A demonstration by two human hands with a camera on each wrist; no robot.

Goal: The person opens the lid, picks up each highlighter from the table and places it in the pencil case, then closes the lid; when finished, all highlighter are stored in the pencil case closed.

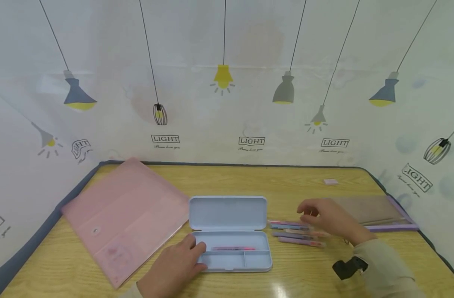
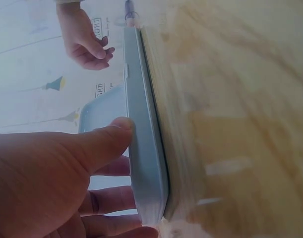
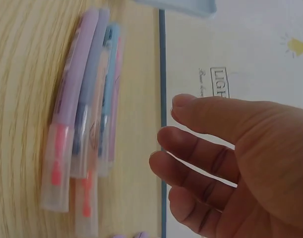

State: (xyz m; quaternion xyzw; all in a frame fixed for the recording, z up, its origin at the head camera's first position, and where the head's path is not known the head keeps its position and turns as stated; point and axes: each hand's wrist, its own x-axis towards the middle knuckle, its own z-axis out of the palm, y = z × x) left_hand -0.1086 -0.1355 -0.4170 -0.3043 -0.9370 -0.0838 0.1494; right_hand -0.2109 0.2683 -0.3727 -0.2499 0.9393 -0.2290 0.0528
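Note:
A light-blue pencil case (image 1: 228, 212) lies open on the wooden table, its lid tipped back. In its long rear compartment rests a pink pen (image 1: 233, 248); two smaller compartments are at the front. My left hand (image 1: 176, 263) grips the case's left end, thumb on the outer front wall (image 2: 141, 124) in the left wrist view. To the right of the case, several capped highlighters (image 1: 301, 241) in purple, blue and peach lie side by side. My right hand (image 1: 331, 217) hovers above their right part, fingers loosely bent and holding nothing, apart from the highlighters (image 3: 67, 99).
A large pink snap folder (image 1: 137, 207) lies at the left, its corner near the case. On the right is a translucent pouch (image 1: 394, 227) with purple edging, partly behind my right hand. A small pink piece (image 1: 330, 181) lies farther back. Lamp-printed cloth (image 1: 197, 82) surrounds the table.

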